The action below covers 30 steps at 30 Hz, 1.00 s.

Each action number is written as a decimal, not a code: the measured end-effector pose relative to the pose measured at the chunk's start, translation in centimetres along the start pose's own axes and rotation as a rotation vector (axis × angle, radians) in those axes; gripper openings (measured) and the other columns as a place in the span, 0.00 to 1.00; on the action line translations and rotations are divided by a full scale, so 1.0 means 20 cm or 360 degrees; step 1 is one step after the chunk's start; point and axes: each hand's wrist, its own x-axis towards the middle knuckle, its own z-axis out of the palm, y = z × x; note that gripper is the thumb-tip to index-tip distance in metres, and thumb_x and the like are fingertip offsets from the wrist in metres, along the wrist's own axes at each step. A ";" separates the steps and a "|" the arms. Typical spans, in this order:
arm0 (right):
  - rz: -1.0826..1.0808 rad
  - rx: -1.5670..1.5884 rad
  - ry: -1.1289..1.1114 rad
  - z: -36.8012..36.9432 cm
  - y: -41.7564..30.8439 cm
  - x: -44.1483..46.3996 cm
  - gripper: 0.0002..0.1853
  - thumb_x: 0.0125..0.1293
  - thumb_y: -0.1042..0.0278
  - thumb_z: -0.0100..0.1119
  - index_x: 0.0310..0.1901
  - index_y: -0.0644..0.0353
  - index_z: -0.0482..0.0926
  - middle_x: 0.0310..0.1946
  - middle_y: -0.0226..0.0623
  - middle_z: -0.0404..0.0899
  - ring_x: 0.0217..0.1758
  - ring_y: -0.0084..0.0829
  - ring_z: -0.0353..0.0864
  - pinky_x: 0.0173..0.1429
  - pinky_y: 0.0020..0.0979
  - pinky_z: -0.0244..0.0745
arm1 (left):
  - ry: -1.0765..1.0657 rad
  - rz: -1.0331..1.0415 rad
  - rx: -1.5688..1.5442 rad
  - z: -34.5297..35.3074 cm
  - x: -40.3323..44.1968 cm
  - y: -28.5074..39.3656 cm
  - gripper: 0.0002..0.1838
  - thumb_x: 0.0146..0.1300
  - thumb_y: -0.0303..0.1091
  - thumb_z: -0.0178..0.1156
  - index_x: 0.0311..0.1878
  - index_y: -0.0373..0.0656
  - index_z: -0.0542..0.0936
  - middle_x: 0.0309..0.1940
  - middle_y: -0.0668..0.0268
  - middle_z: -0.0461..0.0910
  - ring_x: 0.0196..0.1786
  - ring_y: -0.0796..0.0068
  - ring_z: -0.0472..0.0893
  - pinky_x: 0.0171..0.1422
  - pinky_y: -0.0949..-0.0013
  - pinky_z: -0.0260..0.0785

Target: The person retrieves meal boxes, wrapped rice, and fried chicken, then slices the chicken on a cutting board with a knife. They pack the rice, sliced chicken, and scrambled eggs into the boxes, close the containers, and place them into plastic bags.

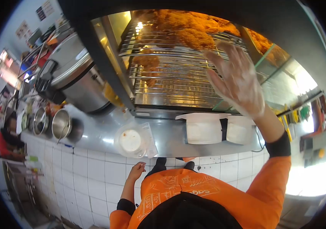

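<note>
My right hand (241, 78), in a clear plastic glove, is raised at the front of a lit warming cabinet. Its fingers are spread and hold nothing I can see. Just beyond the fingertips, breaded fried pieces (195, 38) lie on a wire rack (163, 51). A smaller fried piece (146, 63) sits further left, seen through or on the racks. Close to the right wrist is a glass pane (270, 63) with green edges. My bare left hand (135, 171) hangs low beside my body, below the counter edge, fingers loosely bent and apart, with nothing visible in them.
White paper boxes (204, 129) stand on the steel counter (166, 133) under the cabinet. To their left are a round white container (130, 140) and a paper sheet (150, 139). A large steel cooker (82, 80) and metal bowls (61, 124) stand left. A person in red (6, 145) is far left.
</note>
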 end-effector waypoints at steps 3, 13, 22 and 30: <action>-0.0019 -0.0476 -0.0006 0.11 0.08 0.07 0.27 0.66 0.46 0.57 0.63 0.48 0.71 0.60 0.45 0.71 0.61 0.44 0.74 0.62 0.43 0.72 | -0.0181 -0.0094 0.0153 -0.02 0.07 -0.01 0.15 0.71 0.38 0.54 0.54 0.40 0.78 0.26 0.62 0.81 0.30 0.73 0.82 0.40 0.69 0.73; 0.0668 -0.0005 -0.0601 0.33 0.09 0.23 0.42 0.64 0.29 0.46 0.71 0.50 0.63 0.61 0.51 0.72 0.65 0.47 0.72 0.70 0.41 0.66 | -0.0173 -0.0350 0.0484 -0.13 -0.10 -0.72 0.20 0.67 0.41 0.55 0.56 0.37 0.76 0.33 0.55 0.85 0.32 0.69 0.85 0.39 0.64 0.75; -0.0060 -0.0370 -0.0021 0.34 0.14 0.37 0.26 0.62 0.49 0.60 0.58 0.52 0.73 0.51 0.39 0.74 0.48 0.34 0.77 0.49 0.34 0.77 | 0.0226 -0.0758 -0.0065 -0.40 -0.28 -0.94 0.19 0.66 0.40 0.54 0.57 0.41 0.75 0.24 0.60 0.85 0.24 0.69 0.83 0.26 0.64 0.68; 0.0474 0.0150 -0.0272 0.68 0.27 0.76 0.23 0.59 0.52 0.59 0.54 0.51 0.70 0.48 0.36 0.66 0.45 0.33 0.68 0.49 0.35 0.69 | 0.0219 -0.0811 -0.0167 -0.39 -0.12 -0.70 0.19 0.67 0.33 0.53 0.59 0.35 0.74 0.30 0.56 0.85 0.30 0.66 0.86 0.37 0.68 0.74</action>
